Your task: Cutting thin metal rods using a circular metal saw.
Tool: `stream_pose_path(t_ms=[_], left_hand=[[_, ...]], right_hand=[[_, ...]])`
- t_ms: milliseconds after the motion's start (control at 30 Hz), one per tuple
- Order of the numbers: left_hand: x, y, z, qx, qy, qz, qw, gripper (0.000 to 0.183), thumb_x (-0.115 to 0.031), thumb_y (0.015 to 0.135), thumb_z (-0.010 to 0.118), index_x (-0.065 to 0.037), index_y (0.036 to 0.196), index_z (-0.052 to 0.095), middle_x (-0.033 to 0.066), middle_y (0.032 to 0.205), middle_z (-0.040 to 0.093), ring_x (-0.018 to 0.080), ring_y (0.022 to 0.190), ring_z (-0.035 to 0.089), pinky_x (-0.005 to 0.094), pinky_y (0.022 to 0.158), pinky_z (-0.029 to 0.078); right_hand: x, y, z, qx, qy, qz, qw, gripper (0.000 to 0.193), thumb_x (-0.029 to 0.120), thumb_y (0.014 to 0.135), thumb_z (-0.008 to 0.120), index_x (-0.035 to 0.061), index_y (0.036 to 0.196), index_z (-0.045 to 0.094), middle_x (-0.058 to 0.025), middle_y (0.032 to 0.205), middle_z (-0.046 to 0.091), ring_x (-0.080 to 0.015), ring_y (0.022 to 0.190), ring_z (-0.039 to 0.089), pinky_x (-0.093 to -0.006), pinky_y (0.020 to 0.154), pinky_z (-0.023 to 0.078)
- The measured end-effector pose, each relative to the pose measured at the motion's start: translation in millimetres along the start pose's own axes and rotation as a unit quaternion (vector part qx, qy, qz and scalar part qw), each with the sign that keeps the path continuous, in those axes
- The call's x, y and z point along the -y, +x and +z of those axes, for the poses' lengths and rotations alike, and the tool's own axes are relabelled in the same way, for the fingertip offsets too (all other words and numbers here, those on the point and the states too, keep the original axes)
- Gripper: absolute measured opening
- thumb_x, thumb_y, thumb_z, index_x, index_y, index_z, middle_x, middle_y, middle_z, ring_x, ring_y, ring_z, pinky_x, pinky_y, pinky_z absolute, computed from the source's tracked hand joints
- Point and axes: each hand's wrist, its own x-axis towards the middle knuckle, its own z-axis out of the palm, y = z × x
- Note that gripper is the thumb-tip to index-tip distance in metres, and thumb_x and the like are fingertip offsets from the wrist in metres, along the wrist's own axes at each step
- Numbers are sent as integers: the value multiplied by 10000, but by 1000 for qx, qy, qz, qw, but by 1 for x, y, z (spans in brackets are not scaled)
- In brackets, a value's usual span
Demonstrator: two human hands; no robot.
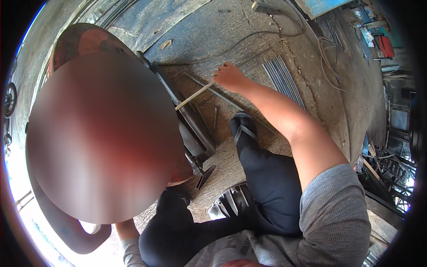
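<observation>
Hands inspected from left to right: the left hand is hidden behind a large blurred patch, only its forearm [126, 229] showing, so whether it grips anything cannot be told. A curved reddish-brown piece [95, 40] shows above that patch; most of its form is obscured. Next to the right is a long dark metal part [192, 130], with a short T-shaped metal piece [205, 177] near its lower end. A pale stick [194, 96] slants between the dark part and the right hand [230, 78], which is closed around its upper end, the fingers curled. The stick lies below and to the left of that fist and reaches the edge of the blurred patch (its far end, and any head fitted there, cannot be verified). Judged by its look, it is wooden, light and stiff, with a dry surface unlikely to slip; the bare upper end is the sound place to take hold, giving the longest reach. Beneath it a thin rod [227, 99] lies across the floor, near a sandalled foot [243, 124]. Farther right, grey rods [284, 82] lie side by side, well apart from the stick.
</observation>
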Motion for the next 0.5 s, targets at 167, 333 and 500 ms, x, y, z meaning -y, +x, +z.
stream_pose_path(t_ms=[167, 333, 500], left_hand=[[-5, -3, -12, 49, 31, -16, 998, 463, -398, 911, 494, -20, 1169, 564, 208, 1080, 609, 367, 1010, 578, 467, 877, 460], [-12, -39, -24, 99, 88, -37, 991, 477, -406, 896, 512, -5, 1146, 577, 207, 1047, 626, 356, 988, 596, 456, 877, 467], [-50, -70, -30, 157, 147, -58, 975, 491, -414, 881, 530, 9, 1123, 590, 206, 1015, 644, 344, 965, 615, 445, 877, 474]], right_hand=[[21, -28, 3, -138, 153, 120, 971, 135, 175, 808, 616, 98, 917, 638, -64, 878, 635, -253, 901, 593, -418, 812, 452], [44, -75, 50, 116, 280, 251, 919, 356, 384, 779, 692, 82, 948, 609, -115, 810, 641, -308, 805, 650, -431, 685, 527], [49, -76, 87, 53, 300, 244, 921, 296, 201, 820, 644, 29, 1049, 567, -143, 855, 642, -302, 836, 647, -425, 694, 522]])
